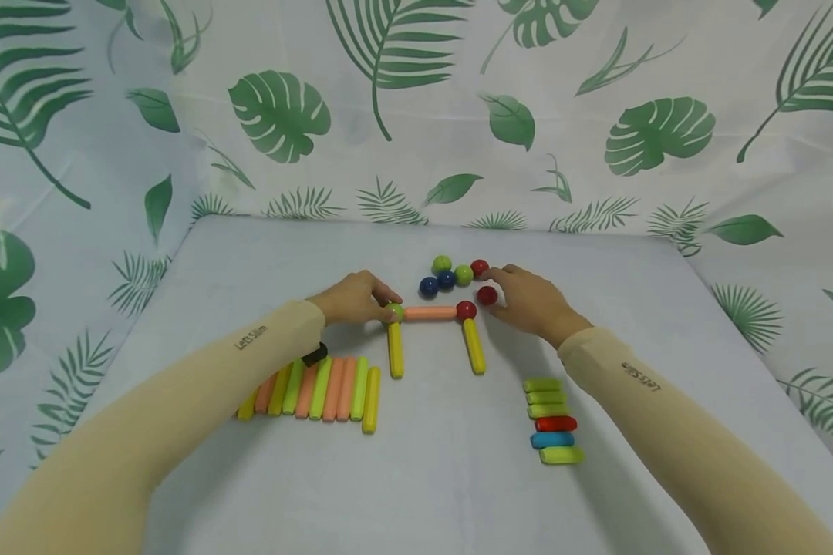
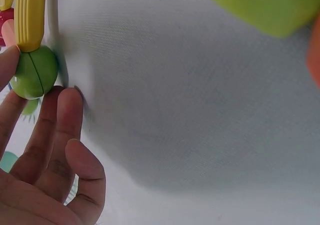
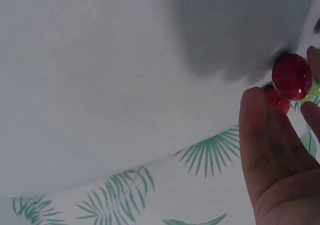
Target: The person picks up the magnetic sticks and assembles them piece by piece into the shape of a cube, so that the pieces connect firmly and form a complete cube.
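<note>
The left hand (image 1: 352, 298) pinches a green ball (image 2: 36, 72) between thumb and fingers. A yellow stick (image 1: 396, 351) runs from that ball toward the viewer, and an orange stick (image 1: 430, 313) joins it to a red ball (image 1: 466, 311) bearing a second yellow stick (image 1: 474, 347). Just right of this joined piece, the right hand (image 1: 533, 302) holds a loose red ball (image 1: 487, 295) at the tips of its thumb and index finger; in the right wrist view that ball (image 3: 292, 76) sits between the fingertips. The other fingers reach beside another red ball (image 1: 480, 267).
Behind the joined piece lie two green balls (image 1: 442, 264) and two blue balls (image 1: 428, 287). A row of yellow, green and orange sticks (image 1: 331, 389) lies partly under the left forearm. Short green, red and blue sticks (image 1: 552, 439) are stacked beside the right forearm. Leaf-printed cloth surrounds the table.
</note>
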A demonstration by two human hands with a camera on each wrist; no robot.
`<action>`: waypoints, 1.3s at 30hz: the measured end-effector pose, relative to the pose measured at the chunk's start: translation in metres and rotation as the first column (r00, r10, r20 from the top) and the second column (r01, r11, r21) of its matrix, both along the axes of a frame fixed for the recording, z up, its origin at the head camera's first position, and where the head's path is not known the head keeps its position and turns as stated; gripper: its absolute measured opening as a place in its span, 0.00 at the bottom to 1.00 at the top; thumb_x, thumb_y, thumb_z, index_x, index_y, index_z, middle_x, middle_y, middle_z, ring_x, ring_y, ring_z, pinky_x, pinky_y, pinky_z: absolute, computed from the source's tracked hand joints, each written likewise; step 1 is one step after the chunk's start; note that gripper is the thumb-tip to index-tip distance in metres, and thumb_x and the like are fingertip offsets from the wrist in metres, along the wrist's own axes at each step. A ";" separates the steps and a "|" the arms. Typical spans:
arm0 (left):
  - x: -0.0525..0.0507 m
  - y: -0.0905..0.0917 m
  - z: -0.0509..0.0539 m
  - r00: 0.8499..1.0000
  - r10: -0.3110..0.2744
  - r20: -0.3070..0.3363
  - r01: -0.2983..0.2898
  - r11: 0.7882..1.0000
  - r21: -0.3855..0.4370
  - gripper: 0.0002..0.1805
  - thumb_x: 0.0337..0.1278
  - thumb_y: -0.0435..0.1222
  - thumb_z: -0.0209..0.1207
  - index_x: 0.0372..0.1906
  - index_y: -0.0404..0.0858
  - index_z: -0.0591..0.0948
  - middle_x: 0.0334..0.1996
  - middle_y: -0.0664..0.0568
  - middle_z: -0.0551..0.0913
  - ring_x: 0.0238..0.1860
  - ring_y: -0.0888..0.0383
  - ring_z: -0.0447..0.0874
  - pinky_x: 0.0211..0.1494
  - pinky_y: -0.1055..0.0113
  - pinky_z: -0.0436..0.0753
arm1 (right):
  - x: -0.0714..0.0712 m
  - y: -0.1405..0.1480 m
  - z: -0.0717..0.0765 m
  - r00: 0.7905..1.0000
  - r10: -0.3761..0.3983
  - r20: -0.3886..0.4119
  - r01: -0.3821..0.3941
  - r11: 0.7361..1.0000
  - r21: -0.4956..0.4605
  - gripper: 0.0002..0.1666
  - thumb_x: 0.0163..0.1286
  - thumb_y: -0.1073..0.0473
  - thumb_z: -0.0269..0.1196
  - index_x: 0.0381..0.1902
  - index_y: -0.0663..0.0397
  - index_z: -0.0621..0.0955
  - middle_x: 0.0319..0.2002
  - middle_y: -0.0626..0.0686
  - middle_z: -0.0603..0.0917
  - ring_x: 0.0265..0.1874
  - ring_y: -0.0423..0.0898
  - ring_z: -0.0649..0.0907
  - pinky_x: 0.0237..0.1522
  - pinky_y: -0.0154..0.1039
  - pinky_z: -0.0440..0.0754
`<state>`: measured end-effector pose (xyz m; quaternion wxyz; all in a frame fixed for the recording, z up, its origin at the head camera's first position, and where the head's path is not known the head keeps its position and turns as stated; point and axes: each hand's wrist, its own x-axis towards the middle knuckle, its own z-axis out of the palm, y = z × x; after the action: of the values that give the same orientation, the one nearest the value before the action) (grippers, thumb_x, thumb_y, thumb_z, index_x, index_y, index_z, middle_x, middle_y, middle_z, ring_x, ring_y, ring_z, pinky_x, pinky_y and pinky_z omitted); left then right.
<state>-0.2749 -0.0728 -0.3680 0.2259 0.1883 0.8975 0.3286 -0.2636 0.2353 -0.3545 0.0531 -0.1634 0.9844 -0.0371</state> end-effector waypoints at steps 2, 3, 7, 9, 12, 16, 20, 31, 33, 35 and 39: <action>0.000 0.000 -0.001 1.000 -0.001 0.006 0.001 1.000 0.004 0.21 0.64 0.43 0.68 0.61 0.44 0.84 0.55 0.47 0.82 0.59 0.49 0.77 0.56 0.57 0.79 | -0.001 0.000 -0.002 1.000 0.010 0.022 -0.010 1.000 0.001 0.27 0.67 0.58 0.69 0.64 0.53 0.79 0.57 0.62 0.80 0.53 0.59 0.80 0.56 0.58 0.79; -0.001 0.000 -0.002 1.000 -0.003 0.006 0.003 1.000 0.005 0.21 0.64 0.43 0.68 0.61 0.44 0.84 0.55 0.47 0.82 0.58 0.49 0.77 0.56 0.57 0.79 | -0.001 0.000 -0.003 0.999 0.011 0.030 -0.011 1.000 0.001 0.26 0.67 0.58 0.68 0.63 0.54 0.80 0.56 0.61 0.81 0.53 0.58 0.80 0.56 0.58 0.78; -0.001 0.000 -0.003 1.000 -0.007 0.002 0.007 1.000 0.004 0.21 0.64 0.44 0.68 0.60 0.44 0.84 0.54 0.48 0.82 0.58 0.50 0.77 0.57 0.57 0.78 | 0.001 0.002 -0.005 0.999 -0.005 0.047 0.006 1.000 -0.018 0.21 0.66 0.60 0.68 0.57 0.56 0.83 0.48 0.58 0.83 0.47 0.56 0.80 0.54 0.55 0.80; -0.001 -0.001 -0.003 1.000 -0.010 -0.005 0.010 1.000 0.003 0.21 0.64 0.44 0.68 0.60 0.44 0.85 0.53 0.49 0.83 0.59 0.50 0.76 0.58 0.57 0.77 | 0.003 0.002 -0.003 0.999 -0.020 0.044 0.022 0.999 -0.037 0.21 0.65 0.60 0.69 0.56 0.57 0.83 0.46 0.57 0.84 0.45 0.55 0.80 0.52 0.54 0.81; -0.001 -0.002 -0.002 1.000 -0.016 -0.010 0.016 1.000 0.003 0.21 0.64 0.43 0.68 0.60 0.43 0.84 0.54 0.49 0.83 0.61 0.49 0.76 0.61 0.55 0.76 | 0.008 -0.002 0.000 0.999 -0.028 0.020 0.030 0.993 -0.111 0.22 0.64 0.57 0.70 0.55 0.57 0.83 0.44 0.55 0.84 0.42 0.53 0.81 0.44 0.50 0.83; -0.001 -0.004 -0.002 0.999 -0.033 -0.017 0.033 0.999 0.009 0.21 0.65 0.43 0.67 0.61 0.43 0.84 0.56 0.48 0.83 0.64 0.48 0.74 0.65 0.54 0.74 | 0.022 -0.020 0.007 0.999 0.040 -0.006 -0.041 0.967 -0.251 0.22 0.63 0.50 0.73 0.51 0.53 0.84 0.39 0.50 0.85 0.36 0.48 0.81 0.35 0.43 0.81; -0.002 -0.004 -0.001 0.999 -0.047 -0.021 0.047 0.999 0.002 0.21 0.66 0.43 0.66 0.61 0.42 0.84 0.57 0.48 0.83 0.65 0.48 0.73 0.67 0.53 0.72 | 0.046 -0.051 0.010 0.969 0.245 -0.016 -0.239 0.926 -0.293 0.19 0.62 0.45 0.74 0.46 0.47 0.85 0.36 0.42 0.85 0.33 0.42 0.81 0.35 0.38 0.80; -0.001 -0.004 0.001 0.999 -0.051 -0.016 0.051 0.999 -0.016 0.21 0.69 0.44 0.63 0.63 0.43 0.82 0.60 0.47 0.81 0.69 0.47 0.70 0.68 0.53 0.71 | 0.093 -0.101 -0.004 0.837 0.536 -0.110 -0.543 0.839 -0.047 0.22 0.61 0.42 0.74 0.38 0.44 0.75 0.28 0.39 0.82 0.22 0.35 0.75 0.25 0.30 0.72; 0.000 -0.004 0.001 0.999 -0.050 -0.014 0.050 0.999 -0.022 0.21 0.69 0.45 0.63 0.63 0.43 0.82 0.61 0.47 0.81 0.69 0.47 0.70 0.68 0.53 0.70 | 0.093 -0.103 -0.006 0.844 0.525 -0.110 -0.532 0.846 -0.041 0.22 0.61 0.41 0.74 0.38 0.44 0.74 0.26 0.39 0.81 0.21 0.35 0.74 0.24 0.30 0.71; 0.001 -0.003 0.002 0.999 -0.049 -0.012 0.048 0.999 -0.025 0.21 0.69 0.45 0.63 0.63 0.43 0.82 0.61 0.47 0.81 0.69 0.47 0.70 0.68 0.53 0.70 | 0.093 -0.104 -0.006 0.852 0.514 -0.102 -0.520 0.853 -0.040 0.22 0.62 0.40 0.73 0.38 0.43 0.74 0.25 0.38 0.79 0.20 0.35 0.73 0.23 0.30 0.70; 0.002 -0.001 0.003 0.998 -0.052 -0.018 0.052 0.998 -0.033 0.21 0.70 0.45 0.63 0.63 0.43 0.82 0.60 0.47 0.82 0.68 0.47 0.71 0.69 0.53 0.70 | 0.088 -0.099 -0.002 0.874 0.473 -0.111 -0.480 0.875 -0.058 0.22 0.66 0.35 0.68 0.36 0.44 0.74 0.23 0.39 0.76 0.17 0.37 0.71 0.20 0.32 0.69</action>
<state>-0.2731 -0.0740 -0.3646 0.2291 0.2109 0.8997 0.3061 -0.1758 0.1367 -0.3565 0.0078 -0.4045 0.9128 -0.0562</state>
